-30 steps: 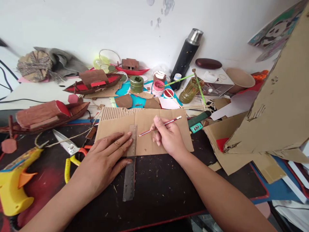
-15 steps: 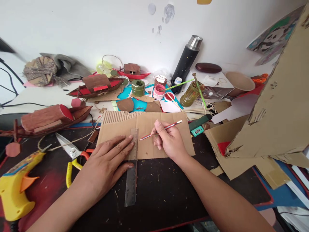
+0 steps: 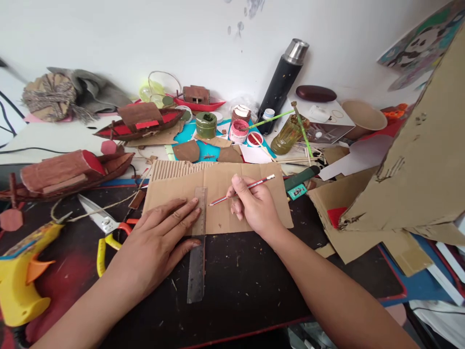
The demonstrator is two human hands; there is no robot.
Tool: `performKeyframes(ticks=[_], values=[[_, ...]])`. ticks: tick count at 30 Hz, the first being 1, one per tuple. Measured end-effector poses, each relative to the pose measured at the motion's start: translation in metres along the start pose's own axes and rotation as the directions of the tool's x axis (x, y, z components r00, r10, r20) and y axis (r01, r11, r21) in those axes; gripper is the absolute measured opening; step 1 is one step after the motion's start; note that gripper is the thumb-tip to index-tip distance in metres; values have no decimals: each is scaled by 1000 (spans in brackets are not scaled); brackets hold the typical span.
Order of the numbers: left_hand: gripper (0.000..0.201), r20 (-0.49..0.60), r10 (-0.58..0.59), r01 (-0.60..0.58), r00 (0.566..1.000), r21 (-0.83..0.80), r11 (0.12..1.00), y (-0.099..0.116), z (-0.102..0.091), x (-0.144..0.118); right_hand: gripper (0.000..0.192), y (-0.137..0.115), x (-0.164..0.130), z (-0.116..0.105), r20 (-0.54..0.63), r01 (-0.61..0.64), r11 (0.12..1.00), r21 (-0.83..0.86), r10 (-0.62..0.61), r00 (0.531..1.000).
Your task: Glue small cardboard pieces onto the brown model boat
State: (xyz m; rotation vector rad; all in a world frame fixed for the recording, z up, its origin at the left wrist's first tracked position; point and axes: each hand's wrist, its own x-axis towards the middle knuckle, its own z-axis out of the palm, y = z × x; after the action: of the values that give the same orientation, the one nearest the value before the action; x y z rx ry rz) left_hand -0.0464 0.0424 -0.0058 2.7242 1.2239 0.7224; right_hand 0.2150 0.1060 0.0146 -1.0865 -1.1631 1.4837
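Across the dark work surface (image 3: 240,291), a clear ruler (image 3: 196,271) lies lengthwise, its near end on the surface and its far part on a sheet of brown cardboard (image 3: 174,186). To the left, a yellow glue gun (image 3: 22,286) lies near the person's left forearm, and scissors (image 3: 106,224) with yellow and orange handles lie opened beyond it.

The left hand (image 3: 160,237) is spread flat, palm down, its fingertips resting on the ruler and the rest of the fingers over the cardboard. The right hand (image 3: 256,208) is curled round a red striped pencil (image 3: 261,182), gripping it between thumb and fingers. The pencil slants with its point toward the ruler's right edge, just beside it; whether the point touches the cardboard is hard to tell. The cardboard lies flat in front of the person, with bare corrugation along its far left edge.

Farther off at left sits a brown model boat (image 3: 61,174), and beyond it a second boat (image 3: 141,121) with a red interior. Near the middle stand a green paint jar (image 3: 206,127) and a pink pot (image 3: 239,132). Behind them, a black flask (image 3: 281,82) leans against the white wall (image 3: 145,34).
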Motion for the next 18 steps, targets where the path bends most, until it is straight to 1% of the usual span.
performKeyframes(ticks=[9, 18], values=[[72, 25, 12, -12, 1000, 23, 1000, -1, 0, 1, 68, -1, 0, 0, 7, 8, 1000, -4, -8, 1000], [74, 37, -15, 15, 999, -13, 1000, 0, -1, 1, 69, -7, -2, 1, -5, -25, 999, -37, 25, 1000]])
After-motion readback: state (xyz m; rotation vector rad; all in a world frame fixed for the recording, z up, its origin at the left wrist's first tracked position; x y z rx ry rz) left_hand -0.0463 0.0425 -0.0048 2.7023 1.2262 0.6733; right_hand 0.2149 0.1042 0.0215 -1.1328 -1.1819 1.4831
